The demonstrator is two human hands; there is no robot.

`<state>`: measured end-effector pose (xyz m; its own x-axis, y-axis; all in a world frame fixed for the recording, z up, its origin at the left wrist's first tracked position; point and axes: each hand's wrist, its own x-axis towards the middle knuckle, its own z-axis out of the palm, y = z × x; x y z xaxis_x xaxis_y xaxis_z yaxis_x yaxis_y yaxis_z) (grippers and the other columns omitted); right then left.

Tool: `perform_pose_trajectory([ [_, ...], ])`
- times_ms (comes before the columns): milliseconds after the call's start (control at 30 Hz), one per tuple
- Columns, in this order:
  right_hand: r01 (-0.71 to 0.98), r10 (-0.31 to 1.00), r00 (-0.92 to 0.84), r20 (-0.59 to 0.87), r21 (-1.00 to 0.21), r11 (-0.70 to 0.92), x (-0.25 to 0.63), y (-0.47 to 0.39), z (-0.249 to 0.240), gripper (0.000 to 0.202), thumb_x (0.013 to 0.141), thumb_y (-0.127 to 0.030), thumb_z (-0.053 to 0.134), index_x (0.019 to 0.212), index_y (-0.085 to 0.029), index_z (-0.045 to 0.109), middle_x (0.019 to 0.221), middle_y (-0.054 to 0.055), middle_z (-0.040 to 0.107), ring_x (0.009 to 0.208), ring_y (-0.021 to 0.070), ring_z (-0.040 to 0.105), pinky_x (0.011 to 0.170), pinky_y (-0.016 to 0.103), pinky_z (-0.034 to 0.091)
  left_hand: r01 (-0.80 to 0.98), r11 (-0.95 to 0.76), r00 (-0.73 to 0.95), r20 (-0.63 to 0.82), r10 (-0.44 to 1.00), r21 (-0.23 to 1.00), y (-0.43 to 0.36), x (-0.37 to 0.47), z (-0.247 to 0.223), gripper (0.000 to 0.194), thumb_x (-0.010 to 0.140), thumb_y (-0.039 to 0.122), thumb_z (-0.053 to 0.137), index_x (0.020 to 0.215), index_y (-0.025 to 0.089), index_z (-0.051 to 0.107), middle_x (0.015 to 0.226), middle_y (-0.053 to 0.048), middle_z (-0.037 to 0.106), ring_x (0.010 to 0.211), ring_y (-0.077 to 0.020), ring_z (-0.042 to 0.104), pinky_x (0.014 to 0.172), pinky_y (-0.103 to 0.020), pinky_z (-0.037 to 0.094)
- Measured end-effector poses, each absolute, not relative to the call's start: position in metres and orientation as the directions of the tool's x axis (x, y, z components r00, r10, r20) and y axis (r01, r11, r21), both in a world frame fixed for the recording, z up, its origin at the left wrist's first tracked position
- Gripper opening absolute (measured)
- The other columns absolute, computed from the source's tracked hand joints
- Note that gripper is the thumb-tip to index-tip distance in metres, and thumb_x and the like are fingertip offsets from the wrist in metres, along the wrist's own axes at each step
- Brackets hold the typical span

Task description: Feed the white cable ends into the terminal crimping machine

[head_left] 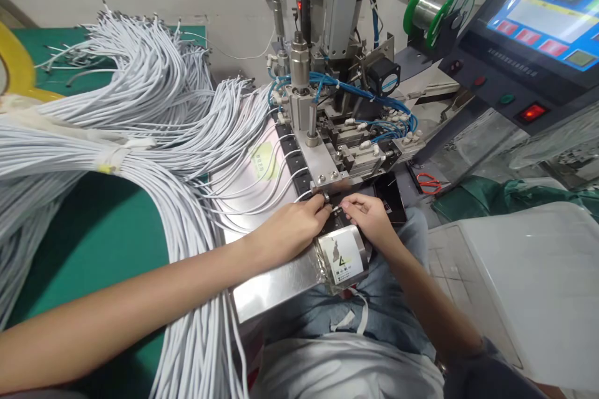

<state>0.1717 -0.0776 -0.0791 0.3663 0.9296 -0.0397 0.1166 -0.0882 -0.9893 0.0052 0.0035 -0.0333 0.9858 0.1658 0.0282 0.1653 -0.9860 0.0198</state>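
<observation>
Head view: at the right edge of the metal surface (259, 296), left hand (299, 221) with fingers bent, reaching in below the front of the bench machine (322, 171); fingertips partly hidden, so cannot tell whether grasping or merely resting. Opposite and just beside, right hand (367, 215) with thumb and forefinger pinched on a small metal piece (336, 209), in the narrow gap between both hands, its detail too small to make out. Just below, towards the near right corner of the same surface, a metal cylinder (344, 257) with a white printed label. Along the surface's far right edge, a black slotted block (291, 159) with several white cables (182, 131) running into it from the left, over a yellow-green sticker (264, 161). At left, a mass of these cables heaped on the green tabletop (107, 224), tied in part and hanging past its near right edge. Behind the machine, to the right, a wire spool (427, 11) with green flanges; at upper right, a lit control screen (550, 19); below, red-handled scissors (428, 184) and, at lower right, a pale plastic box (538, 287).
</observation>
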Motion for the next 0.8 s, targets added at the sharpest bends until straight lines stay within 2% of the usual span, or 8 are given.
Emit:
perform_pose_trajectory([
  [133, 0.126, 0.936, 0.349, -0.044, -0.988, -0.094, 0.1715, -0.0777, -0.0812, 0.020, 0.071, -0.034, 0.057, 0.065, -0.015, 0.057, 0.054, -0.002, 0.051, 0.051, 0.0099, 0.045, 0.049, 0.023, 0.039, 0.150, -0.988, 0.988, -0.013, 0.151, -0.043, -0.0002, 0.0050, -0.0277, 0.045, 0.080, 0.004, 0.042, 0.125, 0.006, 0.043, 0.092, -0.009, 0.054, 0.068, -0.0163, 0.061, 0.062, -0.029, 0.051],
  [300, 0.145, 0.936, 0.351, -0.030, -0.986, -0.086, 0.1722, -0.0775, -0.0873, 0.020, 0.072, -0.035, 0.056, 0.066, -0.016, 0.057, 0.055, -0.002, 0.051, 0.052, 0.0104, 0.046, 0.049, 0.023, 0.038, 0.133, -0.988, 0.990, -0.038, 0.136, -0.076, -0.0005, 0.0072, -0.0267, 0.038, 0.082, 0.005, 0.041, 0.120, 0.007, 0.048, 0.094, -0.010, 0.054, 0.070, -0.0176, 0.061, 0.061, -0.030, 0.052],
  [567, 0.139, 0.951, 0.303, -0.062, -0.984, -0.108, 0.1723, -0.0762, -0.0824, 0.017, 0.072, -0.030, 0.053, 0.061, -0.016, 0.054, 0.052, -0.004, 0.047, 0.048, 0.0087, 0.043, 0.050, 0.023, 0.037, 0.074, -0.986, 0.992, -0.088, 0.088, -0.152, 0.0002, 0.0094, -0.0239, 0.041, 0.083, 0.002, 0.037, 0.123, 0.004, 0.046, 0.094, -0.011, 0.054, 0.077, -0.0197, 0.062, 0.064, -0.032, 0.054],
  [800, 0.142, 0.941, 0.334, -0.044, -0.985, -0.096, 0.1723, -0.0713, -0.0816, 0.015, 0.071, -0.030, 0.056, 0.068, -0.015, 0.057, 0.058, -0.003, 0.053, 0.050, 0.0084, 0.046, 0.048, 0.022, 0.038, 0.059, -0.985, 0.994, -0.080, 0.072, -0.159, 0.0005, 0.0089, -0.0258, 0.036, 0.085, 0.004, 0.037, 0.119, 0.005, 0.048, 0.094, -0.012, 0.054, 0.078, -0.0202, 0.062, 0.065, -0.032, 0.053],
])
